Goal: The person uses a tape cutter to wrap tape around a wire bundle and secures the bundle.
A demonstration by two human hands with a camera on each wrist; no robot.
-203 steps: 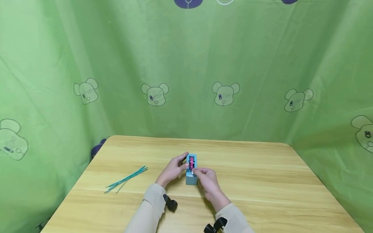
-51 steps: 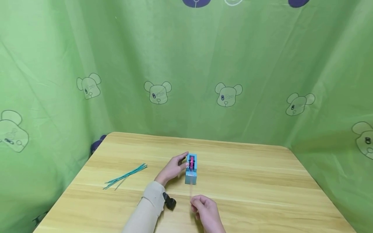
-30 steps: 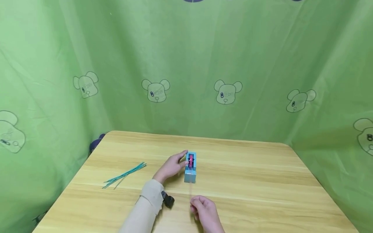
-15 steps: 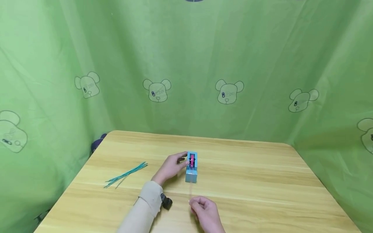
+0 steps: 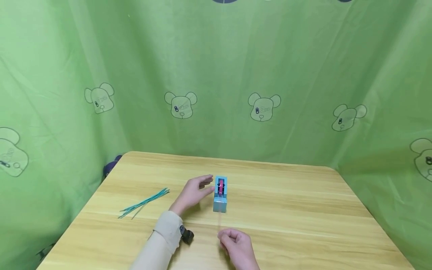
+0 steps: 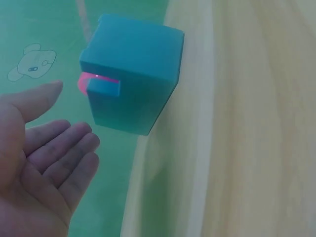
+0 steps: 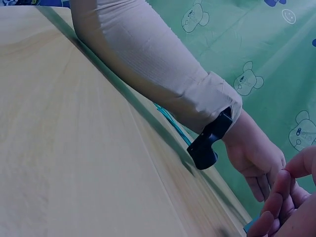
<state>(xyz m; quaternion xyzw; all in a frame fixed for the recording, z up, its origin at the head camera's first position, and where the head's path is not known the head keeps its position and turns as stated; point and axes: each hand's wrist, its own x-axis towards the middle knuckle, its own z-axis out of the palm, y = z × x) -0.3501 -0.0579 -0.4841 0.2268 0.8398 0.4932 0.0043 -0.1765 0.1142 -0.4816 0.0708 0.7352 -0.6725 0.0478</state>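
A blue tape dispenser (image 5: 220,207) stands on the table with a pink-cored tape roll (image 5: 221,186) in its slot. From its front a clear strip of tape (image 5: 219,222) stretches toward the near edge, where my right hand (image 5: 238,248) pinches its end between thumb and forefinger. My left hand (image 5: 191,194) is just left of the dispenser, fingers loosely extended. In the left wrist view a gap shows between the left hand (image 6: 44,153) and the dispenser (image 6: 133,54). The right wrist view catches the right hand's curled fingers (image 7: 277,200) at the corner.
Several thin teal sticks (image 5: 145,203) lie in a loose bundle on the wooden table (image 5: 287,210), left of the left arm. A black wrist camera (image 5: 186,235) sits on the left sleeve. Green printed curtain (image 5: 216,56) hangs behind and at both sides.
The right hand drew the tape from the dispenser toward the near edge and now holds it there. The left hand has let go of the dispenser's side and moved slightly left.
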